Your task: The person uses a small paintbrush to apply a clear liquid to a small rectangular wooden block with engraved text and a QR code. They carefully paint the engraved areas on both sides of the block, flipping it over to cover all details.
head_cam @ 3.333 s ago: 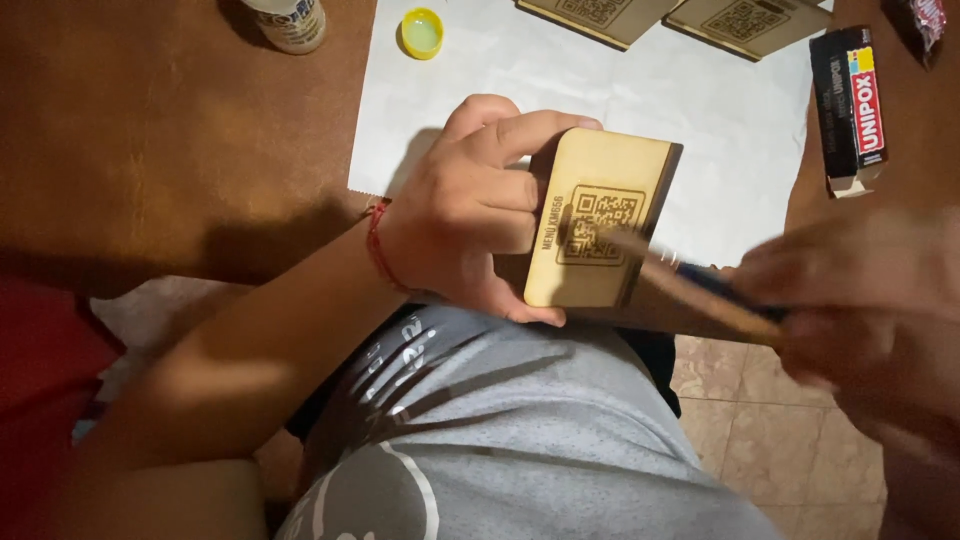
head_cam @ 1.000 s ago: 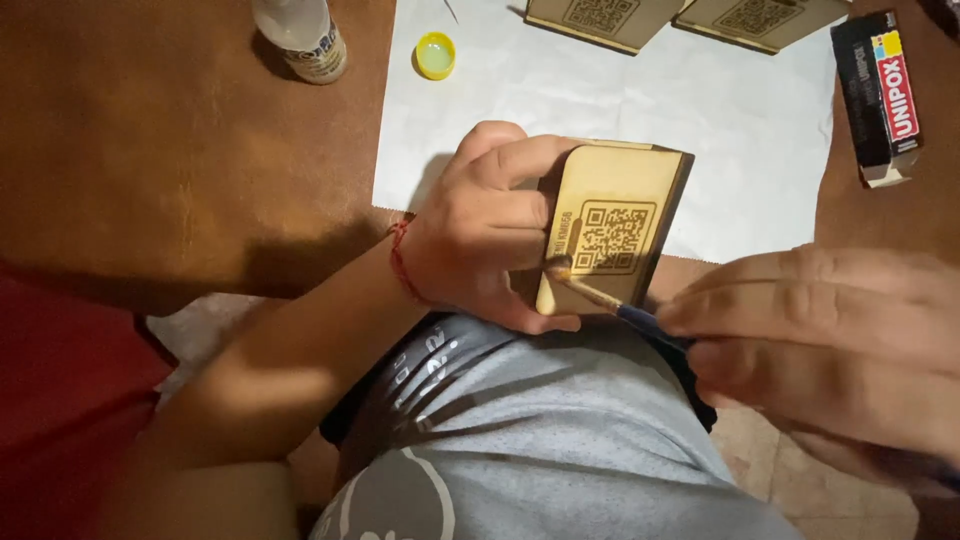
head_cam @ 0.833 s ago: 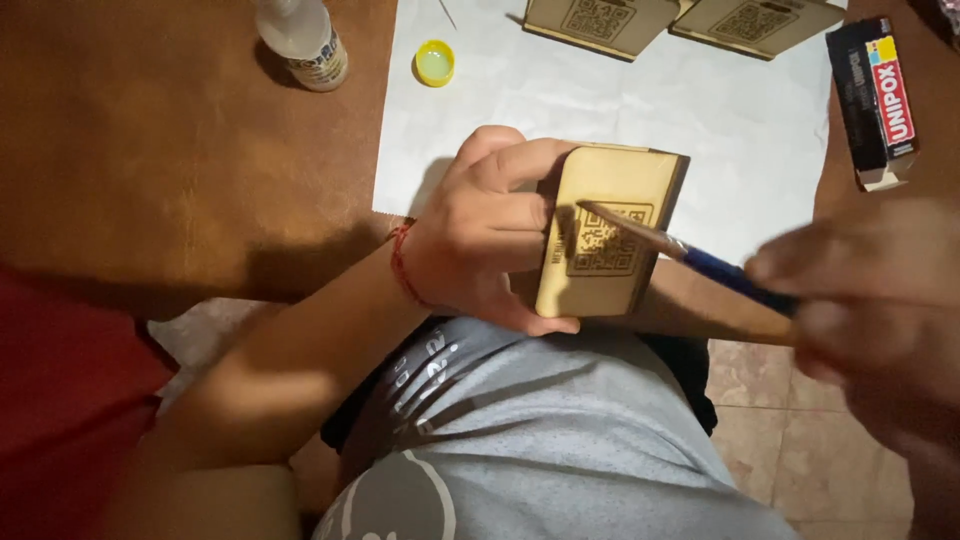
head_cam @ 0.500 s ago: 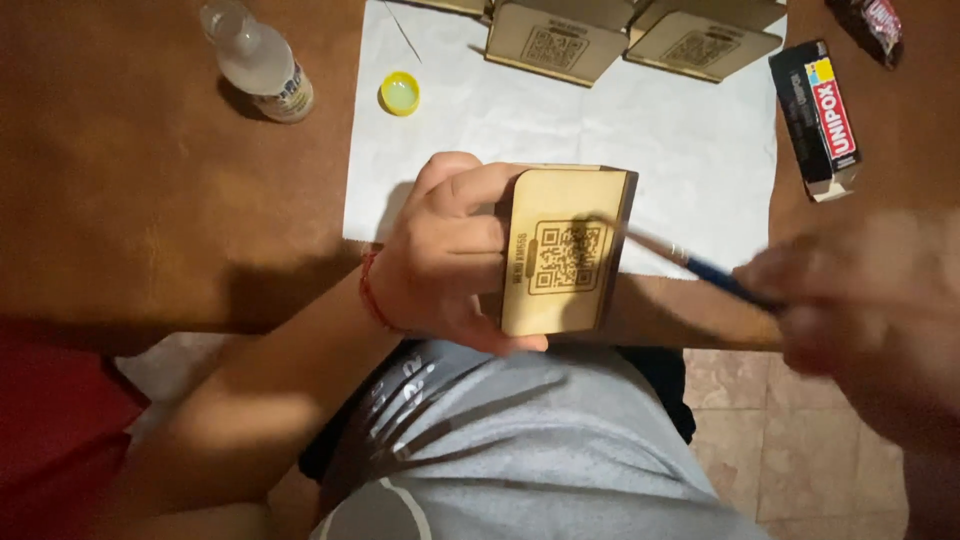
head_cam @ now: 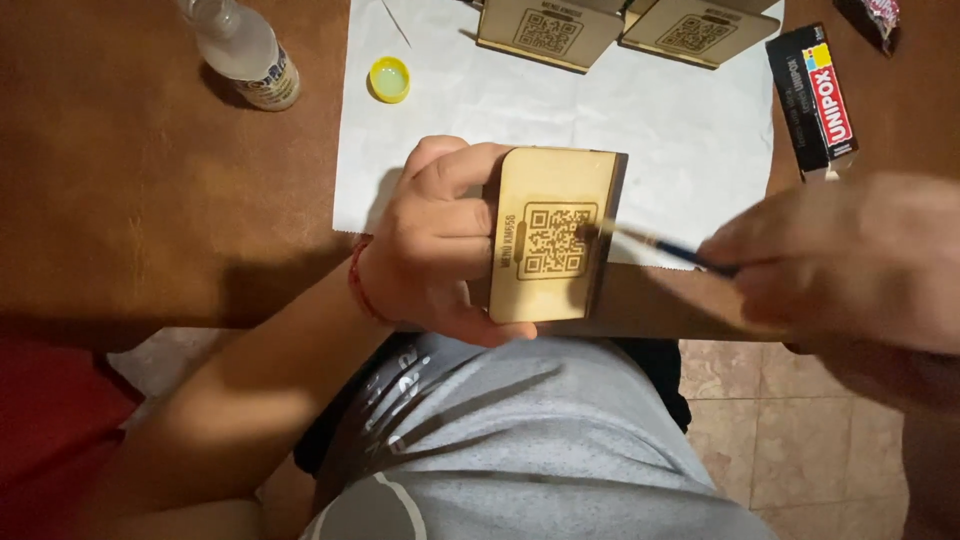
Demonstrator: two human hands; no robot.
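My left hand (head_cam: 435,240) grips a small pale wooden plaque (head_cam: 552,235) with a dark engraved square code, held upright above the table's near edge. My right hand (head_cam: 850,260) is blurred at the right and holds a thin blue-handled paintbrush (head_cam: 665,248). The brush tip touches the engraved code on the plaque's right side. A red string circles my left wrist.
A white paper sheet (head_cam: 680,130) covers the brown table (head_cam: 130,200). Two more engraved wooden plaques (head_cam: 545,30) (head_cam: 695,30) stand at its far edge. A yellow bottle cap (head_cam: 389,79), a clear plastic bottle (head_cam: 240,50) and a black glue box (head_cam: 815,100) lie around.
The view shifted slightly. My right hand drew the brush back and returned its tip to the code; my left hand kept hold of the plaque.
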